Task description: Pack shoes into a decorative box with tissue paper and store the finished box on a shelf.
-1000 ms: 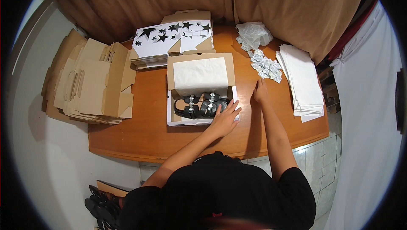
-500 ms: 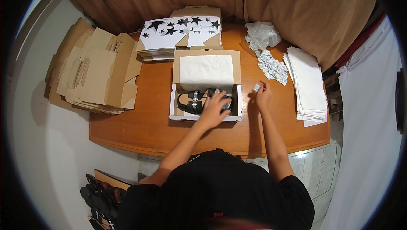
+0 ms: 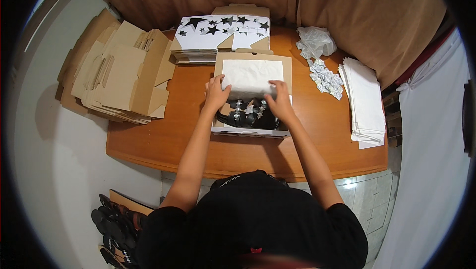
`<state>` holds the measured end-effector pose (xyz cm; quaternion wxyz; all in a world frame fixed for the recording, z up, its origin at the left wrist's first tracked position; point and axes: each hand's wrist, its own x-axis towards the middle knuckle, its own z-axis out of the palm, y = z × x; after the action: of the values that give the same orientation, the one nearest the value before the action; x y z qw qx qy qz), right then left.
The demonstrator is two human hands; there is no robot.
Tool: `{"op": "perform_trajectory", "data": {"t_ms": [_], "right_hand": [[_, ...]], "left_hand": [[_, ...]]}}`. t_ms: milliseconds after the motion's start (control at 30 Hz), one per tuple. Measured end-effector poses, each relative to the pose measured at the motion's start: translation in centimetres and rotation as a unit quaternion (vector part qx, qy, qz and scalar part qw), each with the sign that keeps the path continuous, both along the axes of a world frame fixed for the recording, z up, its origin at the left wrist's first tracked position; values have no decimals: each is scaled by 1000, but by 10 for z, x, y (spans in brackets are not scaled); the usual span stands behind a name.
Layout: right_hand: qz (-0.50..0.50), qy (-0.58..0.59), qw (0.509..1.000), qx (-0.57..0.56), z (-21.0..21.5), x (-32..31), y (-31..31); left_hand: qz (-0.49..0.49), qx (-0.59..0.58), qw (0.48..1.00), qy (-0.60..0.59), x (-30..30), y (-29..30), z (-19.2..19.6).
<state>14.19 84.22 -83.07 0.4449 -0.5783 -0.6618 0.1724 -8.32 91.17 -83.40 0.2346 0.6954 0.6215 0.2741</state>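
An open cardboard shoe box (image 3: 252, 131) sits on the wooden table (image 3: 188, 140) in front of me. Black sandals (image 3: 248, 116) with shiny trim lie in its near half. A white tissue sheet (image 3: 250, 76) covers the far half and the lid flap. My left hand (image 3: 216, 93) grips the sheet's left near edge. My right hand (image 3: 280, 101) holds its right near edge, just above the sandals.
Flat star-printed boxes (image 3: 223, 33) are stacked behind the open box. Folded brown cartons (image 3: 116, 73) pile up at the left. Small white packets (image 3: 325, 78), a crumpled bag (image 3: 315, 41) and a stack of white sheets (image 3: 364, 100) lie at the right. Dark sandals (image 3: 114, 224) lie on the floor.
My left hand left the sandals and went to the tissue's left edge. My right hand, which held a small packet beside the box, now grips the tissue's right edge.
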Motion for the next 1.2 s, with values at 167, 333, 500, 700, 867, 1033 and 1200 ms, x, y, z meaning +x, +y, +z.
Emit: {"op": "perform_trajectory", "data": {"t_ms": [167,333,500,700,867,1033,1200], "right_hand": [[-190,-101,970,-109,-7,11,31],[-187,-66,968,-151,-10,13,49],[-193,-25,950,-245,0,20,46],[-81,34,994,-60,-8,36,25],[-12,45,999,6,13,39,-3],[-30,73,997,12,25,37,-34],[71,44,996,-37,28,29,-60]], "left_hand": [[-4,-2,999,-42,-4,29,-24],[-6,-109,965,-239,0,45,-34],[45,-37,987,-150,1,34,-20],[-37,-150,942,-297,-15,25,-10],[-100,-61,967,-227,-29,8,-4],[-116,-3,975,-191,-37,-18,0],[-135,-42,938,-316,-53,-41,-10]]}}
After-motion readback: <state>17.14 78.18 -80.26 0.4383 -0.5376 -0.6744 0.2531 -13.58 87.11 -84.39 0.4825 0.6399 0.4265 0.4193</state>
